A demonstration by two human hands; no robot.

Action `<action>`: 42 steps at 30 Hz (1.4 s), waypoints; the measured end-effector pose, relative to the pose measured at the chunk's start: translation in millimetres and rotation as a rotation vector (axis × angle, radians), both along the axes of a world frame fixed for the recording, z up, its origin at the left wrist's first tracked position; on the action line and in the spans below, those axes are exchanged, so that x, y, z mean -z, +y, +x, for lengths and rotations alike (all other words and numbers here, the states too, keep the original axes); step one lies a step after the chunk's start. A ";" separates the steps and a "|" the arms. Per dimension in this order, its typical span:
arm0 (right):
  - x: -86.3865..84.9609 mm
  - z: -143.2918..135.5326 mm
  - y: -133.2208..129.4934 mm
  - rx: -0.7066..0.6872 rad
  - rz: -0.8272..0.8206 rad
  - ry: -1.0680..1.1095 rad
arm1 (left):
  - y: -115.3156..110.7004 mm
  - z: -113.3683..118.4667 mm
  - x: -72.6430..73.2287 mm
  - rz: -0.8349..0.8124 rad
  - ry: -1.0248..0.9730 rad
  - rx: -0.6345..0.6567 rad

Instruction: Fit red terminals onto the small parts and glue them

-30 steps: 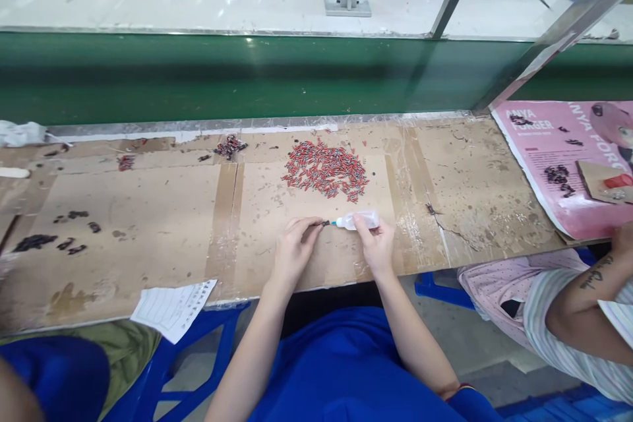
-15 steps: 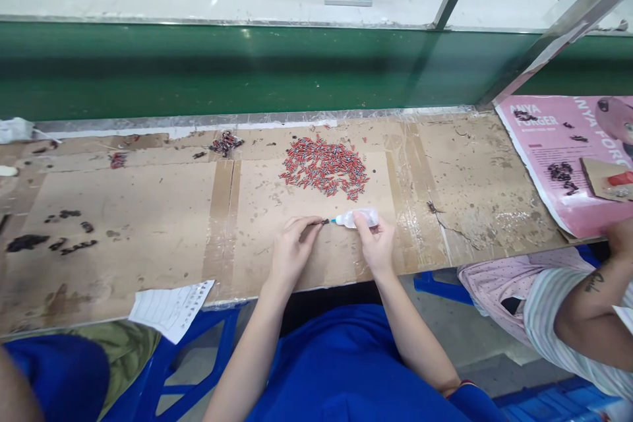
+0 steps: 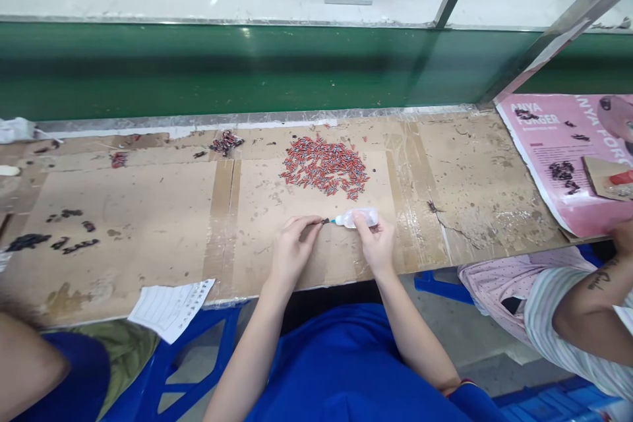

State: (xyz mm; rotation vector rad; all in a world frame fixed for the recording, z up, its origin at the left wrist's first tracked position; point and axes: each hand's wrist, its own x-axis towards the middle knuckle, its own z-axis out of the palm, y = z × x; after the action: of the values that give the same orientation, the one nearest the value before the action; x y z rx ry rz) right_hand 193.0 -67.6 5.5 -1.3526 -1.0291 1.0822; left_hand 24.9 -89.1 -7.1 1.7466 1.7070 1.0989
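— "Only the co-worker's arm [image 3: 32, 356] had clearly moved, further in at the bench's [image 3: 148, 211] near left corner. Both hands had stayed nearly put."

— "What did they hold?"

— "Left hand [image 3: 293, 247] had a narrow pinch on a small dark piece [image 3: 325, 221]; right hand [image 3: 379, 244] was closed round a clear squeeze bottle [image 3: 348, 219]. All sat close to the near edge, around its middle."

— "And the red pieces [image 3: 324, 165]?"

— "Heaped beyond the hands, toward the far edge."

— "Which step was it?"

— "Lining up or dabbing, I judged: the blue tip [image 3: 333, 221] was right by the piece. It called for steady fingers and a light squeeze."
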 end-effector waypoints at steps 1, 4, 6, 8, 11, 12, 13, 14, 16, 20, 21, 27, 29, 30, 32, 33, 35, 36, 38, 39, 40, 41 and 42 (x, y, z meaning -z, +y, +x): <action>-0.3 0.1 0.3 0.004 0.001 0.000 | 0.1 0.0 -0.1 0.001 0.000 0.001; -1.8 0.3 0.7 0.021 -0.006 -0.008 | 0.3 -0.3 -0.3 0.004 -0.003 0.008; -2.8 0.0 0.6 0.030 -0.009 -0.007 | 0.5 -0.5 -0.3 0.001 -0.004 0.010; -3.4 -0.3 0.4 0.035 -0.007 0.005 | 0.6 -0.7 0.0 -0.002 -0.006 0.009; -2.0 0.3 1.1 0.044 -0.010 0.037 | 0.7 -0.5 0.8 0.002 -0.019 0.004; -1.1 1.1 1.7 0.059 -0.015 0.053 | 0.6 -0.3 0.9 0.000 -0.025 0.003; -0.1 2.2 2.3 0.086 -0.021 0.074 | 0.2 0.0 0.8 -0.005 -0.032 0.001; 0.8 3.6 2.9 0.119 -0.026 0.101 | -0.4 0.3 0.4 -0.014 -0.038 -0.001; 1.7 7.2 3.5 0.190 -0.022 0.166 | -2.2 0.8 -1.2 -0.038 -0.049 0.002; 1.3 16.8 1.3 0.213 0.036 0.188 | -3.2 -3.3 -7.7 -0.099 -0.093 0.065; 1.3 19.5 0.6 0.200 0.056 0.152 | -1.2 -6.0 -9.8 -0.124 -0.105 0.083; 5.3 29.3 1.1 0.088 0.115 -0.207 | 39.8 -26.7 -21.5 -0.161 0.036 -0.077; 7.3 29.4 2.0 0.054 0.089 -0.288 | 57.5 -28.0 -22.8 -0.154 0.157 -0.113; 8.6 29.2 2.1 0.044 0.081 -0.310 | 65.1 -27.2 -22.4 -0.160 0.212 -0.114; 11.9 28.7 1.3 0.044 0.078 -0.336 | 76.3 -23.8 -19.6 -0.176 0.285 -0.114; 13.8 28.5 0.5 0.052 0.079 -0.350 | 80.0 -22.0 -17.4 -0.179 0.303 -0.114; 17.5 28.5 -1.3 0.062 0.084 -0.390 | 84.3 -20.0 -12.2 -0.172 0.310 -0.121; 18.8 28.7 -2.4 0.059 0.089 -0.416 | 85.2 -20.0 -10.0 -0.162 0.309 -0.124; 19.4 29.0 -5.6 0.058 0.120 -0.472 | 83.5 -21.0 -7.9 -0.125 0.303 -0.115; 18.4 28.9 -8.2 0.074 0.157 -0.499 | 80.3 -21.3 -8.7 -0.097 0.289 -0.109; 16.3 28.4 -11.8 0.108 0.214 -0.525 | 75.1 -21.0 -11.0 -0.068 0.262 -0.098; 13.3 27.5 -16.3 0.157 0.295 -0.548 | 67.8 -19.6 -14.5 -0.043 0.219 -0.084; 9.5 26.1 -21.7 0.203 0.392 -0.563 | 58.4 -17.0 -19.0 -0.023 0.160 -0.076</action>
State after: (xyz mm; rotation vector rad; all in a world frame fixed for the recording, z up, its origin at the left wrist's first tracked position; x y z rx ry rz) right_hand 219.0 -89.2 -4.0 -1.4222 -1.3876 0.3166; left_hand 8.0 -30.6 11.9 1.8116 1.8879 0.9895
